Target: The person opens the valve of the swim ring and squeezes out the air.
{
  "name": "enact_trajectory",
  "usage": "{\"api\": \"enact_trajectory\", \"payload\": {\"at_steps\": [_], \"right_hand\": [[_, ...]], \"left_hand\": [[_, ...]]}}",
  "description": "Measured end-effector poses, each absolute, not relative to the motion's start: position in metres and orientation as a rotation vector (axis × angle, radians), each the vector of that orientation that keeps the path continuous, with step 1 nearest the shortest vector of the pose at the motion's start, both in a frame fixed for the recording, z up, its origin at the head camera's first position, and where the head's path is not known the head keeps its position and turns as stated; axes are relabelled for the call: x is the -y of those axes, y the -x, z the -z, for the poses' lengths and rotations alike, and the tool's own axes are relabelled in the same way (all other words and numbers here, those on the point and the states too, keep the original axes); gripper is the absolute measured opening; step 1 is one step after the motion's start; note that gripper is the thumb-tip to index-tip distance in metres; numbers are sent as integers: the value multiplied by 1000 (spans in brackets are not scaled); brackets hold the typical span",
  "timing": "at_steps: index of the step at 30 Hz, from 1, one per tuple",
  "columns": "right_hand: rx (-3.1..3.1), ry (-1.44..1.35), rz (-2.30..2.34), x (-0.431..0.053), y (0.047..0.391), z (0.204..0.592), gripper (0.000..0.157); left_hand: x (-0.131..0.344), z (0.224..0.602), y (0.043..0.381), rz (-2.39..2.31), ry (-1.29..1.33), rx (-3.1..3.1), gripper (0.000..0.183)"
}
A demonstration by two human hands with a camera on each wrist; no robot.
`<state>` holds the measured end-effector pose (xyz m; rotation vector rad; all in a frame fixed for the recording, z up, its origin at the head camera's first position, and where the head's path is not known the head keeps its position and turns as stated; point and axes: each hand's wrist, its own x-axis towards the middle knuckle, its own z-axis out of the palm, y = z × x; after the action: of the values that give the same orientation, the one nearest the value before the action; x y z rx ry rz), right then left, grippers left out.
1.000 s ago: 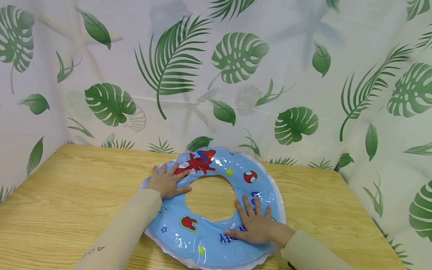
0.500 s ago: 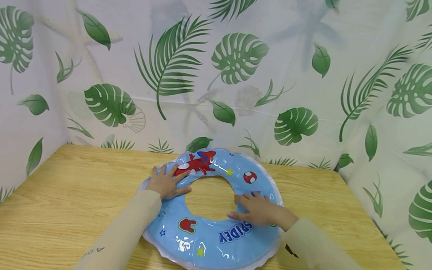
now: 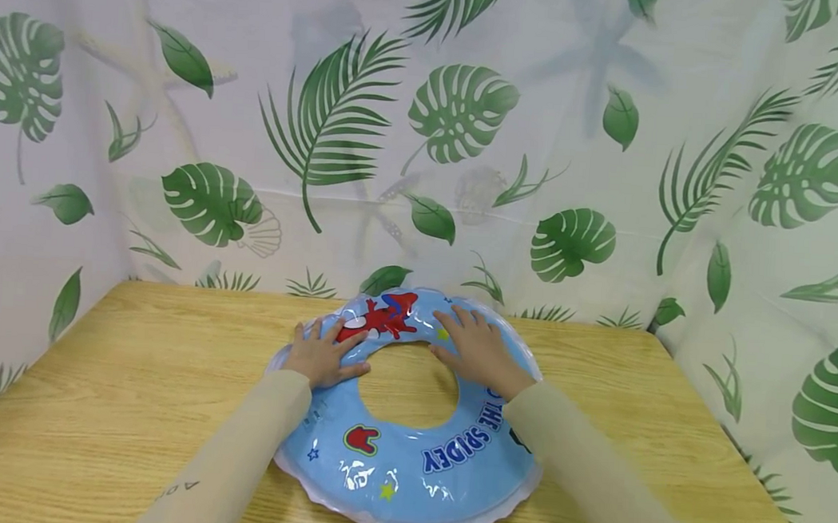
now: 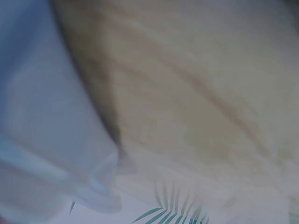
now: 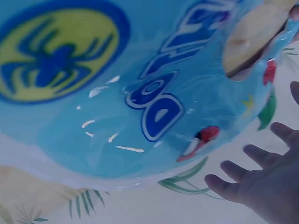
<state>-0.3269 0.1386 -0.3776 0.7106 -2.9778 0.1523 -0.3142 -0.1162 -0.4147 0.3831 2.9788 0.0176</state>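
A light-blue inflatable swim ring (image 3: 412, 493) with a wavy pale edge lies flat on the wooden table. Red cartoon figures, yellow stars and blue lettering are printed on it. My left hand (image 3: 318, 357) rests on its upper left part, fingers spread. Over the upper right part is my right hand (image 3: 484, 352), fingers apart, covering some of the print. From the right wrist, the hand (image 5: 266, 179) shows straight, parted fingers that grip nothing; whether they touch the vinyl I cannot tell. The left wrist view is blurred, with the ring's side (image 4: 51, 102) and no fingers to make out.
The wooden table (image 3: 129, 404) spreads out on both sides of the ring. Behind it and at both sides hangs a white cloth (image 3: 349, 233) printed with green leaves, close to the ring's far edge.
My right hand has moved away from me, from the ring's right side to its upper right, uncovering the lettering there. My left hand stays put, and the ring has barely shifted.
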Motion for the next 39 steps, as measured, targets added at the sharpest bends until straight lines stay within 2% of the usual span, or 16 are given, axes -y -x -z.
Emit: {"api": "enact_trajectory", "payload": {"at_steps": [7, 15, 39], "right_hand": [[3055, -582, -211, -128, 356, 396, 61], [3182, -499, -282, -126, 370, 414, 61], [3391, -414, -221, -117, 370, 427, 54]], "left_hand": [[118, 413, 313, -16, -396, -2985, 66], [117, 412, 311, -17, -395, -2990, 66], [117, 415, 314, 14, -383, -2995, 66]]}}
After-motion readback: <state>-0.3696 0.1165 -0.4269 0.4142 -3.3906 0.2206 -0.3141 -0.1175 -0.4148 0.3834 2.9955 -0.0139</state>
